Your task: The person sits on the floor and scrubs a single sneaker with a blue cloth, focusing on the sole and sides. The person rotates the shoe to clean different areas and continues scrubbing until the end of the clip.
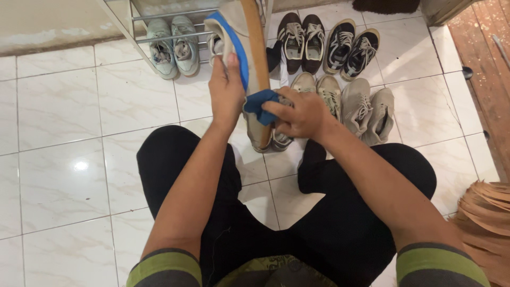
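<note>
Midway, by the look of it: held upright at twelve o'clock, above the lap, cream canvas sneaker with a blue side stripe and tan rubber sole (237, 40), toe end up, sole edge turned to three o'clock. Clamped round its upper from nine o'clock, left hand (226, 93), thumb laid along the blue stripe. Pinched in the right hand (302, 114), fingers closed tight, small blue cloth (260, 103), pressed against the lower part of the sneaker near the sole. Judged as wiping under way at the heel end; no telling how much of the surface is already clean, no dirt or wet marks readable at this size.

Further out, on the white marble floor tiles (58, 159): beige lace-up pair (321, 87) at one o'clock, grey-beige pair (369, 109) beside it at two o'clock, two black pairs with white laces (329, 42) beyond. Pale green pair (172, 45) at eleven o'clock under the metal shoe rack (170, 13). Untouched, all of these, and impossible to call cleaned or not.

Cut off at the top edge: the sneaker's toe. Hidden behind the right hand: the heel, plus part of another grey shoe (279, 141) on the floor. At four o'clock, dry straw-coloured fibres (486, 212), only partly in frame, kind unclear.
</note>
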